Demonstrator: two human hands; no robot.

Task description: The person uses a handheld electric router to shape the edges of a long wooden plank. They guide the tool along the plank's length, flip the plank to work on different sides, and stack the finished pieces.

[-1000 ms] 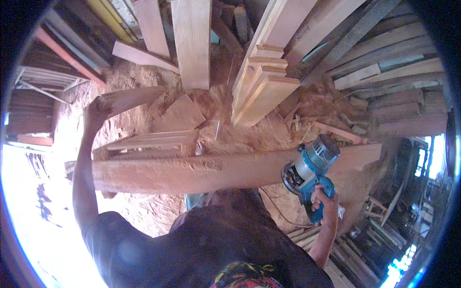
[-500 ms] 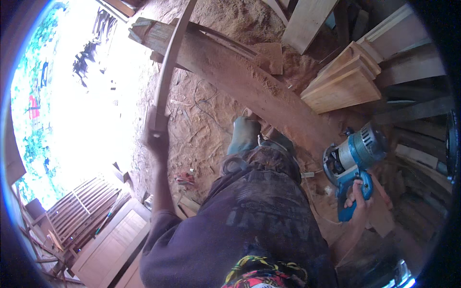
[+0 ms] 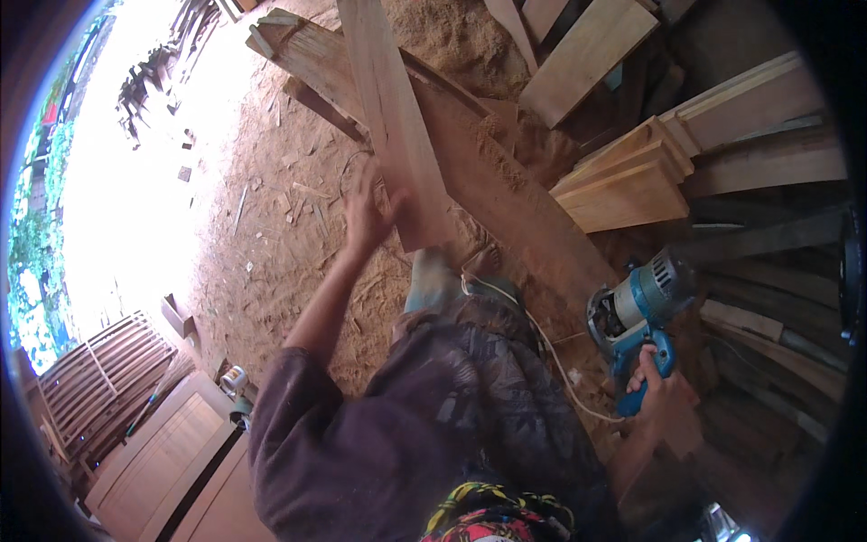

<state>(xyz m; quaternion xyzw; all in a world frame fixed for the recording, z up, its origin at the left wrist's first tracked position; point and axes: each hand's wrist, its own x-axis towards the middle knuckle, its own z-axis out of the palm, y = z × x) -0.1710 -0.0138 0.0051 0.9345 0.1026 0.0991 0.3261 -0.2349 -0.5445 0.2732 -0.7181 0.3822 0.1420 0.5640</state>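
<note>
A wooden plank (image 3: 393,113) lies broad face up across a long, sawdust-covered board (image 3: 533,212), its near end by my legs. At the plank's left edge is my left hand (image 3: 368,215), slightly blurred, fingers spread and thumb over the wood. Whether it touches the plank I cannot tell. My right hand (image 3: 655,387) is wrapped round the blue handle of a router (image 3: 637,303), off to the right with its motor housing tilted up. The underside of the router is partly in shadow.
Stacked wooden boards (image 3: 623,190) stand at the right, beside more leaning planks (image 3: 591,59). A pale cord (image 3: 553,348) runs from near my legs toward the router. Sawdust and wood scraps cover the ground (image 3: 280,226). Panelled doors (image 3: 172,443) and a slatted frame (image 3: 104,379) lie lower left.
The plank has turned from its narrow edge to its broad face and come down across the long board. My left hand has let go its grip and spread; the router stays in my right hand.
</note>
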